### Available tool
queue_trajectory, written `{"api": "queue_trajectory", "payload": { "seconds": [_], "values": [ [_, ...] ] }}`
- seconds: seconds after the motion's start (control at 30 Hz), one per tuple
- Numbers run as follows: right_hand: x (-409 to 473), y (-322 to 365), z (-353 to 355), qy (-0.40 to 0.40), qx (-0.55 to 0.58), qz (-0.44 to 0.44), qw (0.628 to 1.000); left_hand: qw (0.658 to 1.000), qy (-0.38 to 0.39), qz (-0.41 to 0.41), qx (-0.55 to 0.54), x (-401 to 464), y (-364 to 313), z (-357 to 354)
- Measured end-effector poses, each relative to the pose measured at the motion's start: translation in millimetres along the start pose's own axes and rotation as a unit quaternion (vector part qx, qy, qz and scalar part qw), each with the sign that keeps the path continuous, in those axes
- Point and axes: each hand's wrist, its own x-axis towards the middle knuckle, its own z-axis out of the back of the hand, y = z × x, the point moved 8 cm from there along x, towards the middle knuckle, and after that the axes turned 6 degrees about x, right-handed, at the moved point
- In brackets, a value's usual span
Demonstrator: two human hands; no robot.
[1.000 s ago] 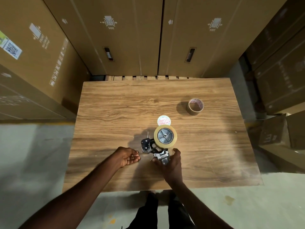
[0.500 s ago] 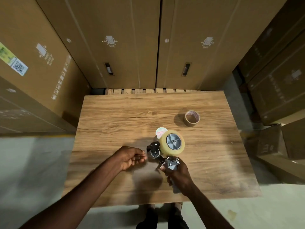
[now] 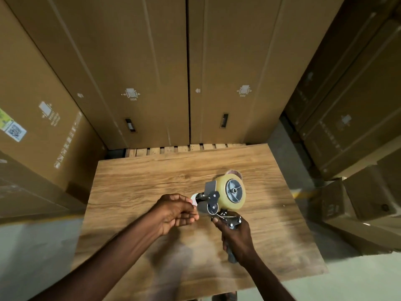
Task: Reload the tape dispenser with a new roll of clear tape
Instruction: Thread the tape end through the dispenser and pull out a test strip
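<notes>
Your right hand (image 3: 235, 235) is wrapped round the handle of the tape dispenser (image 3: 219, 205), holding it up over the right half of the worktop (image 3: 134, 181). The new roll of clear tape (image 3: 233, 191) already sits on the hub. Your left hand (image 3: 175, 210) hovers just beside the front roller, fingers curled and pinched close; whether they hold the tape end cannot be told. Judged from its build, the dispenser is rigid and fairly light: hold the handle, keep clear of the blade. The tape end will likely be thin, sticky and hard to see.
</notes>
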Motion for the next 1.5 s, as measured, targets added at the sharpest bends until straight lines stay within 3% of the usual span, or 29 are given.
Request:
{"api": "queue_trajectory", "payload": {
  "seconds": [0.2,0.3,0.37,0.47,0.63,0.73,0.83,1.1,1.5],
  "values": [
    [3.4,20.1,0.6,-0.011,0.038,-0.006,0.999,0.997,0.036,-0.053,0.038,-13.1,-25.3,-15.3],
    [5.5,29.9,2.3,-0.001,0.042,-0.001,0.999,0.992,0.063,-0.102,0.029,-17.8,-40.4,-21.5],
    [6.3,35.9,4.2,0.002,0.045,0.001,0.999,0.982,0.075,-0.154,0.084,-20.4,-51.2,-23.3],
    [4.9,42.5,4.7,0.0,0.049,-0.014,0.999,0.93,0.016,-0.267,0.251,-23.1,-66.9,-22.7],
    [-2.0,56.9,-0.2,0.003,0.03,-0.047,0.998,0.838,-0.067,-0.401,0.363,-32.6,-87.9,-26.8],
    [-10.2,64.2,-5.5,0.03,0.018,-0.062,0.997,0.785,-0.083,-0.437,0.431,-39.0,-99.7,-26.5],
    [-16.7,62.1,-10.3,0.048,0.015,-0.087,0.995,0.765,-0.089,-0.434,0.467,-41.6,-106.1,-27.4],
    [-29.0,62.4,-19.3,0.087,-0.01,-0.138,0.987,0.803,-0.043,-0.373,0.463,-32.8,-115.6,-15.9],
    [-30.2,60.3,-9.1,0.082,-0.005,-0.141,0.987,0.816,-0.045,-0.341,0.465,-23.5,-142.7,10.5]
  ]
}}
